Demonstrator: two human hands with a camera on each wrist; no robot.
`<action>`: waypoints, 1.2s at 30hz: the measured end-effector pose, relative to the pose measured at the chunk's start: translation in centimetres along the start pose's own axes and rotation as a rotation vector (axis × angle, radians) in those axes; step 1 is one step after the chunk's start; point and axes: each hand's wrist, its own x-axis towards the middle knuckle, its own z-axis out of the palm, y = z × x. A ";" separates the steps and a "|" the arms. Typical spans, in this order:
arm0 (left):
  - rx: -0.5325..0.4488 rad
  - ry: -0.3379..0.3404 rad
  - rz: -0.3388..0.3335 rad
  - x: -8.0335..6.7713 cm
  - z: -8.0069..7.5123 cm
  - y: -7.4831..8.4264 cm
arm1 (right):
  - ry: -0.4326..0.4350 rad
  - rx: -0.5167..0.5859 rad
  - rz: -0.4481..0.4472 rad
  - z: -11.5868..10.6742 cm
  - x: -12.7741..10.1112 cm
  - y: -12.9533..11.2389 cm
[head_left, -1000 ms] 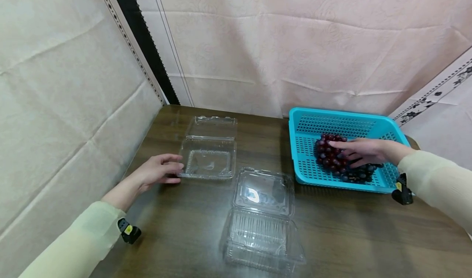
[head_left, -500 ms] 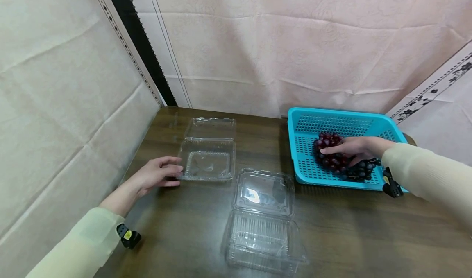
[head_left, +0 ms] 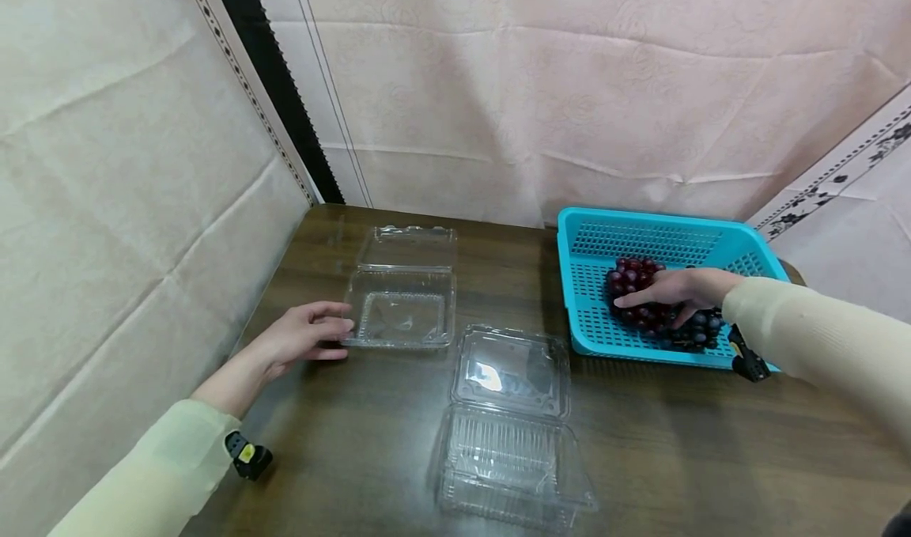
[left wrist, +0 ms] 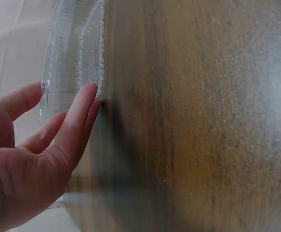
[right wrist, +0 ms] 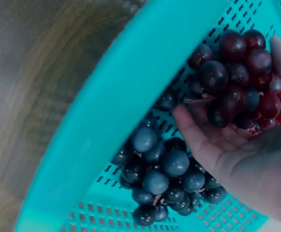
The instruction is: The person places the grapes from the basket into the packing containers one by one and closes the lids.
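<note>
Two hands: right hand [head_left: 672, 290] cupping red grapes [right wrist: 239, 77], left hand [head_left: 299, 335] relaxed against clamshell [head_left: 402, 315] lengthwise front-to-back.

The head cam sits up high and looks forward and down over the whole desk [head_left: 370, 434], taking in both arms, the two open clear clamshell boxes and the teal basket [head_left: 580, 339] at the far right. The left wrist cam is super close, skimming low along the desk [left wrist: 203, 121] with the left hand [left wrist: 29, 159] at a clamshell box edge [left wrist: 72, 53]. The right wrist cam looks straight down into the basket [right wrist: 130, 96] at close range, sharing the grapes [right wrist: 164, 179] with the head view.
</note>
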 end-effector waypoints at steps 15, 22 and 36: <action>0.017 -0.008 0.003 0.1 -0.1 0.2 | 0.047 0.028 -0.070 0.4 0.3 1.4; 0.022 -0.006 0.007 0.2 0.1 0.3 | 0.033 0.114 -0.077 0.4 0.4 2.0; 0.018 -0.011 0.020 0.0 -0.1 -0.1 | -0.042 0.310 -0.160 0.2 0.5 2.0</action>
